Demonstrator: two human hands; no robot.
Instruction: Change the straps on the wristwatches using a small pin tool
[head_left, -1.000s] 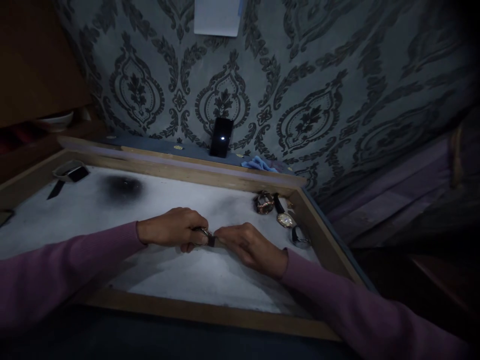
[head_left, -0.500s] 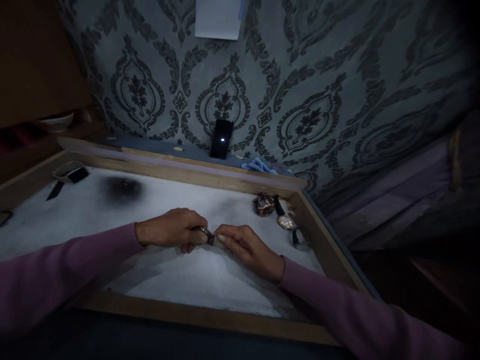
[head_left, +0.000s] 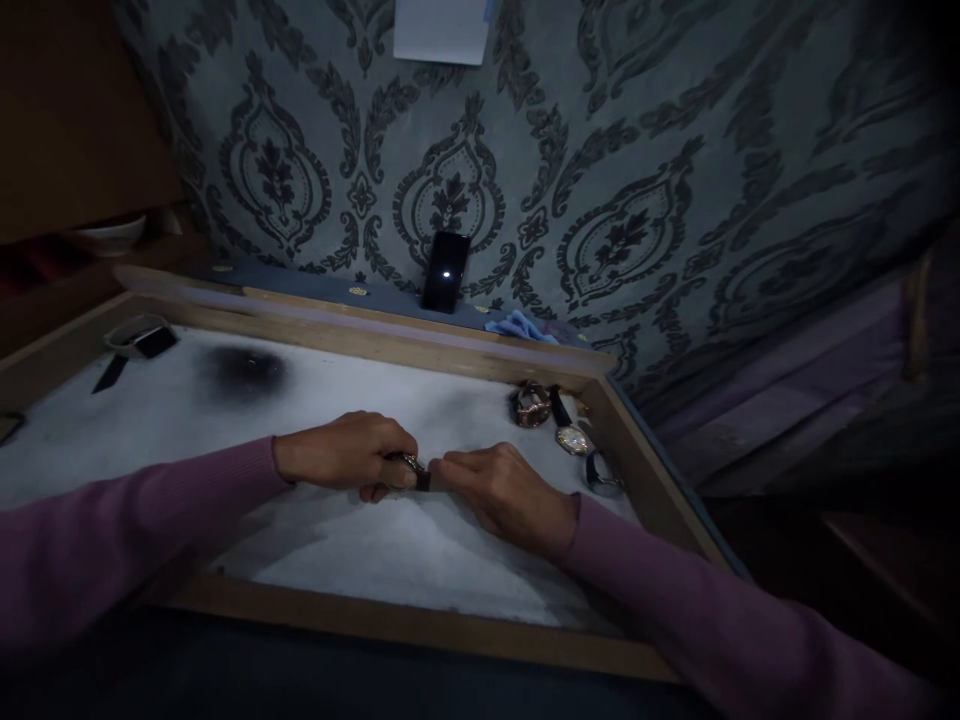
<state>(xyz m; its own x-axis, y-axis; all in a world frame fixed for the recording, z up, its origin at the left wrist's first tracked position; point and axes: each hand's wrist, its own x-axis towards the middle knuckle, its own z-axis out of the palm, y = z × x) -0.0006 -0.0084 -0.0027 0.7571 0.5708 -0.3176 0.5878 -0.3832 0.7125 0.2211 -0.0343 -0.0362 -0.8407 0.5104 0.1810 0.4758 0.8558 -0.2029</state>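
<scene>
One watch (head_left: 411,462) clears tray edges (head_left: 420,624), gripped by left hand (head_left: 347,450) (right hand (head_left: 511,497): grip unclear).

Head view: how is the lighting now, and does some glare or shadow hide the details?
Head view: dim overall, almost black at the right edge; head view: one small bright spot on the smartphone, lamp or reflection unclear; head view: soft shadow on the white tray floor below the right hand; head view: wristwatch in the left hand too dim to read.
</scene>
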